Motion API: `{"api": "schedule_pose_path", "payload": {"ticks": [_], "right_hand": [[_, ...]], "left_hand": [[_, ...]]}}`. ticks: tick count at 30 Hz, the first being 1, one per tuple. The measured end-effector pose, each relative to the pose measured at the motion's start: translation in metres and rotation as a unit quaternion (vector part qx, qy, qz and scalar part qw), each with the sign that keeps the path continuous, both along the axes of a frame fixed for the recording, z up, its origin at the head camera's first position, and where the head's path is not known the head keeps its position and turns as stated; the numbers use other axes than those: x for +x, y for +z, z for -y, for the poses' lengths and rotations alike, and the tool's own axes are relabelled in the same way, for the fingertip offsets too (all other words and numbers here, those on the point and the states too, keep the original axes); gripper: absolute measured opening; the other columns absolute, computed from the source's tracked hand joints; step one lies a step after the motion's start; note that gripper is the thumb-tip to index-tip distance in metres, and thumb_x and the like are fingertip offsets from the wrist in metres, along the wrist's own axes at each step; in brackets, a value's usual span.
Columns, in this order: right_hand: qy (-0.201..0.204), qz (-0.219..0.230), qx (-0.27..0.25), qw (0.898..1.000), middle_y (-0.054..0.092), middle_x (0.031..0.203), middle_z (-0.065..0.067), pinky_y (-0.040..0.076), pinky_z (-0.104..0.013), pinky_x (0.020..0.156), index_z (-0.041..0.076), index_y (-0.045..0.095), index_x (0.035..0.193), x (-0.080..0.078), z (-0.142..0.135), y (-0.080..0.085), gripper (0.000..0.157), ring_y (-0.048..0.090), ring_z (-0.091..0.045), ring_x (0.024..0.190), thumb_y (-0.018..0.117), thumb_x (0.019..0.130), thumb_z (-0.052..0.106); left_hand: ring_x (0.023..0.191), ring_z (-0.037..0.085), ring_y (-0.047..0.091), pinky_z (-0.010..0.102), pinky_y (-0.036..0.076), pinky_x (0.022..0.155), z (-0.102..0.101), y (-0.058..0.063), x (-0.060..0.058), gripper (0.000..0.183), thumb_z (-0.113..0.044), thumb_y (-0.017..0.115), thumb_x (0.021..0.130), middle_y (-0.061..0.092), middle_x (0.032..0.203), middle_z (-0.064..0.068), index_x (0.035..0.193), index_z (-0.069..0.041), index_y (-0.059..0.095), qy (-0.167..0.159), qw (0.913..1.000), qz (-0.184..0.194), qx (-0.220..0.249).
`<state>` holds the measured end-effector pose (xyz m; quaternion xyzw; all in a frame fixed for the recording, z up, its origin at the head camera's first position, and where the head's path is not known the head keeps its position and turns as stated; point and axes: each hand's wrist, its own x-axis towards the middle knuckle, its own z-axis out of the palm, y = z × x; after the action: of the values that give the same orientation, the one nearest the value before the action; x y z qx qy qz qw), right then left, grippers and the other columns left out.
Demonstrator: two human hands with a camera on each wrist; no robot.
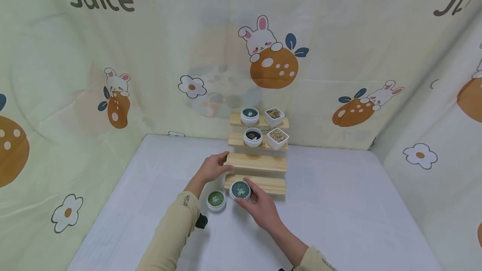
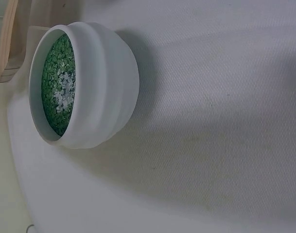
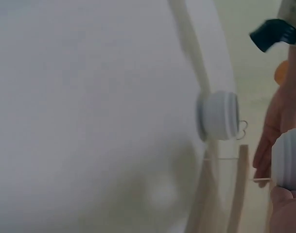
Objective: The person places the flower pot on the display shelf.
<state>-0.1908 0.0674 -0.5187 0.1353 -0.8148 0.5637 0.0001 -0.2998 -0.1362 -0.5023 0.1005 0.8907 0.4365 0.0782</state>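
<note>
My right hand (image 1: 263,208) holds a round white pot (image 1: 240,190) filled with teal granules, thumb and fingers on its sides, in front of the lowest tier of a wooden shelf stand (image 1: 257,162). The same pot (image 3: 287,160) shows at the edge of the right wrist view. At the stand's left end is my left hand (image 1: 212,168), thumb and fingers spread apart, holding nothing; whether it touches the wood I cannot tell. A second white pot (image 2: 96,85) with green granules stands upright on the table below that hand.
On the stand's upper tiers sit two round pots, one teal-filled (image 1: 250,115) and one dark-filled (image 1: 252,136), and two square white pots (image 1: 274,116) with tan granules. Behind the white table (image 1: 331,204) hangs a printed curtain (image 1: 211,20).
</note>
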Motion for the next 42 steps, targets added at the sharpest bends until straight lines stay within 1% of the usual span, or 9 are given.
{"api": "schedule_pose_path", "payload": {"ticks": [5, 10, 16, 19, 22, 28, 32, 38, 42], "right_hand": [[-0.023, 0.002, -0.032, 0.999, 0.055, 0.136, -0.021, 0.051, -0.029, 0.094, -0.002, 0.05, 0.14, -0.015, -0.002, 0.017, 0.066, 0.054, -0.028, 0.125, 0.079, 0.084, 0.018], [-0.06, 0.031, -0.04, 0.997, 0.053, 0.14, -0.017, 0.05, -0.027, 0.095, 0.002, 0.048, 0.143, -0.03, -0.003, 0.03, 0.07, 0.054, -0.024, 0.126, 0.079, 0.084, 0.021], [-0.072, 0.051, -0.059, 0.994, 0.055, 0.138, -0.016, 0.049, -0.027, 0.096, 0.001, 0.047, 0.144, -0.047, -0.004, 0.042, 0.069, 0.054, -0.022, 0.126, 0.078, 0.086, 0.023], [-0.087, 0.045, -0.046, 0.994, 0.057, 0.136, -0.017, 0.05, -0.029, 0.096, 0.001, 0.048, 0.142, -0.055, -0.004, 0.046, 0.069, 0.056, -0.022, 0.124, 0.078, 0.085, 0.024], [-0.105, 0.037, -0.019, 0.994, 0.06, 0.132, -0.015, 0.051, -0.031, 0.096, 0.002, 0.051, 0.141, -0.061, -0.004, 0.05, 0.068, 0.058, -0.021, 0.121, 0.078, 0.084, 0.027], [-0.116, 0.037, 0.012, 0.992, 0.062, 0.131, -0.015, 0.051, -0.037, 0.097, 0.003, 0.051, 0.141, -0.067, -0.003, 0.051, 0.068, 0.059, -0.022, 0.12, 0.078, 0.085, 0.031], [-0.121, 0.031, 0.023, 0.992, 0.062, 0.129, -0.016, 0.05, -0.04, 0.098, 0.003, 0.052, 0.14, -0.07, -0.003, 0.048, 0.067, 0.059, -0.024, 0.119, 0.078, 0.085, 0.031], [-0.128, 0.014, 0.039, 0.991, 0.065, 0.124, -0.015, 0.048, -0.043, 0.098, 0.004, 0.057, 0.136, -0.077, -0.002, 0.042, 0.061, 0.06, -0.026, 0.115, 0.077, 0.085, 0.03], [-0.133, 0.01, 0.048, 0.99, 0.065, 0.124, -0.016, 0.048, -0.044, 0.099, 0.003, 0.057, 0.136, -0.08, -0.001, 0.04, 0.061, 0.06, -0.028, 0.115, 0.077, 0.085, 0.03]], "left_hand": [[0.128, 0.028, 0.052, 0.038, 0.045, 0.105, 0.0, 0.0, -0.001, 0.068, -0.032, 0.069, 0.093, 0.05, 0.144, 0.015, 0.148, -0.003, 0.041, 0.002, 1.0, 0.004, -0.007], [0.128, 0.029, 0.053, 0.038, 0.045, 0.105, 0.001, 0.0, -0.001, 0.069, -0.034, 0.069, 0.092, 0.051, 0.143, 0.015, 0.148, -0.004, 0.041, -0.001, 0.9999, 0.003, -0.01], [0.126, 0.03, 0.054, 0.039, 0.046, 0.104, 0.001, 0.0, -0.002, 0.068, -0.032, 0.069, 0.092, 0.053, 0.14, 0.017, 0.147, -0.003, 0.043, -0.005, 0.9999, -0.012, -0.005], [0.126, 0.03, 0.054, 0.039, 0.045, 0.104, 0.001, 0.0, -0.001, 0.068, -0.033, 0.07, 0.092, 0.054, 0.14, 0.017, 0.147, -0.002, 0.043, -0.005, 0.9999, -0.014, -0.004], [0.126, 0.03, 0.054, 0.039, 0.045, 0.104, 0.001, 0.0, -0.001, 0.069, -0.033, 0.069, 0.092, 0.053, 0.14, 0.017, 0.147, -0.002, 0.042, -0.005, 0.9999, -0.013, -0.002], [0.127, 0.029, 0.053, 0.038, 0.045, 0.105, 0.001, -0.002, -0.002, 0.07, -0.033, 0.069, 0.092, 0.052, 0.141, 0.017, 0.147, -0.001, 0.041, -0.007, 0.9999, -0.011, -0.003], [0.127, 0.029, 0.053, 0.037, 0.045, 0.105, 0.001, -0.004, -0.003, 0.07, -0.032, 0.07, 0.092, 0.052, 0.142, 0.016, 0.148, -0.002, 0.041, -0.006, 1.0, -0.007, -0.002], [0.127, 0.029, 0.053, 0.038, 0.045, 0.104, 0.001, -0.003, -0.003, 0.068, -0.031, 0.069, 0.093, 0.052, 0.142, 0.016, 0.147, -0.001, 0.042, -0.009, 0.9999, -0.011, 0.0], [0.127, 0.029, 0.053, 0.038, 0.045, 0.104, 0.001, -0.002, -0.002, 0.067, -0.031, 0.069, 0.093, 0.052, 0.142, 0.016, 0.147, -0.001, 0.042, -0.009, 0.9999, -0.014, 0.001]]}}
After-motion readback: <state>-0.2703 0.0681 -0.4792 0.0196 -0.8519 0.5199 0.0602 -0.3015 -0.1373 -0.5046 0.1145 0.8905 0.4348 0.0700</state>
